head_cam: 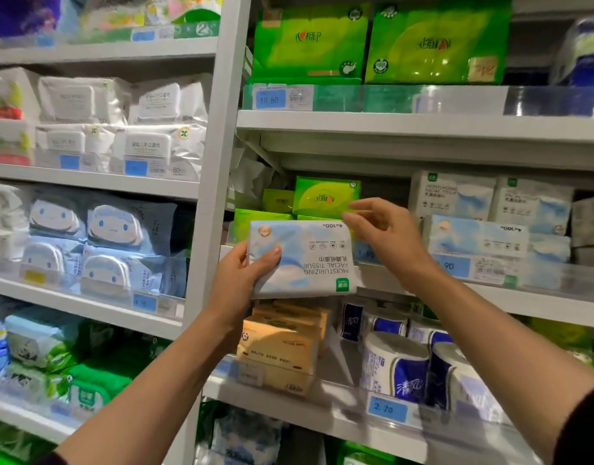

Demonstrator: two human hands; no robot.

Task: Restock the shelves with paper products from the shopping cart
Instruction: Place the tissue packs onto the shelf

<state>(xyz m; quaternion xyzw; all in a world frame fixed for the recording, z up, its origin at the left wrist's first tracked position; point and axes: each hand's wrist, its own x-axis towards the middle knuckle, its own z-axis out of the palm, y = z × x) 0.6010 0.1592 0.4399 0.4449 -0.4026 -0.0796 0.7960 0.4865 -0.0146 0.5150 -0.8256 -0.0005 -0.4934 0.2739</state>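
My left hand (pixel 243 275) grips a white-and-blue pack of moisturizing facial tissue (pixel 309 260), held upside down in front of the middle shelf (pixel 490 297). My right hand (pixel 382 229) hovers at the pack's upper right corner, fingers loosely bent, holding nothing. More packs of the same tissue (pixel 483 236) are stacked on that shelf to the right. Small green tissue packs (pixel 324 196) sit behind the held pack. The shopping cart is out of view.
Large green tissue boxes (pixel 436 41) fill the shelf above. Orange tissue packs (pixel 282 350) and blue-wrapped toilet rolls (pixel 403 367) stand on the shelf below. A grey upright post (pixel 218 162) divides off the left bay of wet wipes (pixel 121 229).
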